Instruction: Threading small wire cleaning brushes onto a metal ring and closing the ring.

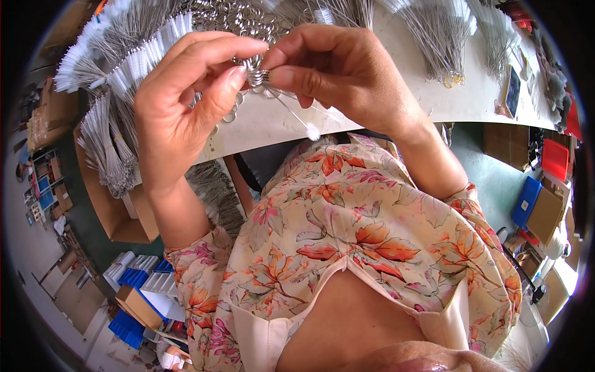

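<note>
Above the table edge, both hands meet at a small cluster of shiny metal rings (256, 77). My left hand (176, 102) has its thumb against the left side of the rings, with the index finger arched over the top. My right hand (350, 74) pinches the right side of the cluster between thumb and bent fingers. From below the rings a thin wire brush (291, 113) slants down to the right, ending in a white bristle tip. Whether the brush is threaded on the rings is hidden by the fingers.
Behind my hands lies a heap of metal rings (232, 18) on the white table (396, 102). Bundles of white-bristled wire brushes (434, 37) lie along its far side, with more brushes (105, 133) at the left over a cardboard box (105, 208). A phone-like dark screen (512, 92) sits at the right.
</note>
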`<state>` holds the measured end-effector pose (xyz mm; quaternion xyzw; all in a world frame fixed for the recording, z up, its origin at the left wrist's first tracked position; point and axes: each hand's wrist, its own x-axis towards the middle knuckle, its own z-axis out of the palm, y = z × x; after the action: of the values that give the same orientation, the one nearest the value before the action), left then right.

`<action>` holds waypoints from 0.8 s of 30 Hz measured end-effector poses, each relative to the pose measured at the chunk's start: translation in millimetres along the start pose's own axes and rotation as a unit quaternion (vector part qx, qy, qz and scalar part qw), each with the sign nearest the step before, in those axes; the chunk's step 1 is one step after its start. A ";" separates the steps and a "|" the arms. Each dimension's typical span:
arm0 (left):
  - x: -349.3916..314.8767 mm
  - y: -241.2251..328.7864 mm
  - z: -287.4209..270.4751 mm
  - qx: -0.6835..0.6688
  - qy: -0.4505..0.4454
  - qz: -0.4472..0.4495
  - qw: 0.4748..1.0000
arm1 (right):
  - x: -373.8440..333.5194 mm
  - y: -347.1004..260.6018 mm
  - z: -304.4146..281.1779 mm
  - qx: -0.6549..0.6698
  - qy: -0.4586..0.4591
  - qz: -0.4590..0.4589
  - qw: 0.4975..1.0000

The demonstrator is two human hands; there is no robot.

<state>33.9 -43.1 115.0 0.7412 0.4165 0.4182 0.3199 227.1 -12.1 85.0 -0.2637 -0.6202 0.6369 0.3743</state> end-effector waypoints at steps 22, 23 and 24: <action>-5.9 19.9 -1.5 -0.208 0.020 -0.247 0.946 | 9.3 0.7 -4.0 0.097 -0.052 0.055 0.992; -6.0 20.4 -3.5 -0.121 0.002 -0.231 0.965 | 8.5 0.3 -4.0 0.103 -0.045 0.053 0.992; -5.5 17.6 -2.5 -0.117 0.008 -0.229 0.966 | 8.7 0.0 -3.0 0.102 -0.051 0.049 0.992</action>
<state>36.1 -55.6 128.7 0.5802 0.5258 0.3852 0.4883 224.4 -3.4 85.8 -0.2218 -0.5567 0.7269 0.3355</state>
